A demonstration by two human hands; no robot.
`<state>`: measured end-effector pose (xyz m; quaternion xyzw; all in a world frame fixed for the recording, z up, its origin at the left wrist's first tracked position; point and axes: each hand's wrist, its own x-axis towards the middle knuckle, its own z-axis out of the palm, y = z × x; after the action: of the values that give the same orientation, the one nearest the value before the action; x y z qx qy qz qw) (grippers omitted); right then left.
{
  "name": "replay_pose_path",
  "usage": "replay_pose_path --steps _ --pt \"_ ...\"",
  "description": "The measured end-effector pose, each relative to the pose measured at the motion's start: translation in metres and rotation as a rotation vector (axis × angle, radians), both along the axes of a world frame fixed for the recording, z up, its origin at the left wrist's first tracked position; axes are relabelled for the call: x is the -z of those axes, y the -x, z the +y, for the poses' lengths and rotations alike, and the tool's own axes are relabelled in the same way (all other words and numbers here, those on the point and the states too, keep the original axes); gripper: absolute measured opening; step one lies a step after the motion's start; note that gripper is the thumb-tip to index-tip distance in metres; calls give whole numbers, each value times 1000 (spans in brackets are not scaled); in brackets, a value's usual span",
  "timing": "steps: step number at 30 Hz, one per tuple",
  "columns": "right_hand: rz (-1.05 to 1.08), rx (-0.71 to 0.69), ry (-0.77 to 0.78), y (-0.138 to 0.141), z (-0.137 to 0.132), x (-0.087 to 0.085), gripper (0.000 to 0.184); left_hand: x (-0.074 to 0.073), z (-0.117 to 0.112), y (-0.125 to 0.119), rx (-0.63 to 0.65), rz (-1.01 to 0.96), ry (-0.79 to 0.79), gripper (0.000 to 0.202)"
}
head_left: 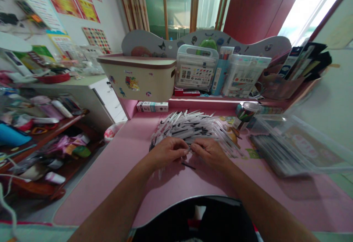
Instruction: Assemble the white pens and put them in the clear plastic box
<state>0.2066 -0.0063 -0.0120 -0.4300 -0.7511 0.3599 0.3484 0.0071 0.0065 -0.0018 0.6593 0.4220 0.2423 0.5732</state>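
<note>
A loose pile of slim white and clear pens or pen tubes point(190, 126), some with black parts, lies across the pink desk point(110, 183). At its near edge my left hand point(171, 151) has its fingers closed in a pinch. Facing it, my right hand point(210, 151) pinches too, and the fingertips of both almost meet. A small thin piece shows between them, too small to make out. Just below the fingertips, a short thin black piece point(188, 165) rests on the desk. My palms are turned down and hide part of the pile.
To the right, a clear plastic box point(317, 161) holds many dark-tipped slim pieces. A can point(246, 113) stands behind it. A small carton point(152, 106) lies at the back left. The shelf above carries a cream bin point(146, 78), marker cases point(197, 67) and a pen holder point(281, 87).
</note>
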Motion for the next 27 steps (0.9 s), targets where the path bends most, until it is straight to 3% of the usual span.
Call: replay_pose_path --steps 3,7,11,18,20,23,27 --pt "6 -4 -7 0 1 1 38 1 0 0 3 6 10 19" --pt "80 -41 4 0 0 2 10 -1 0 1 4 18 11 19" --pt "77 -18 -42 1 -1 2 4 -1 0 2 19 26 10 20" --pt "-23 -7 -114 1 4 4 35 1 0 0 27 51 -11 18" --pt "8 -7 -100 0 3 4 29 1 0 0 22 47 -5 16" --pt "78 -26 -22 -1 0 6 4 3 1 2 21 49 -1 17" --pt "82 21 2 2 -3 7 6 5 2 2 26 54 -6 20"
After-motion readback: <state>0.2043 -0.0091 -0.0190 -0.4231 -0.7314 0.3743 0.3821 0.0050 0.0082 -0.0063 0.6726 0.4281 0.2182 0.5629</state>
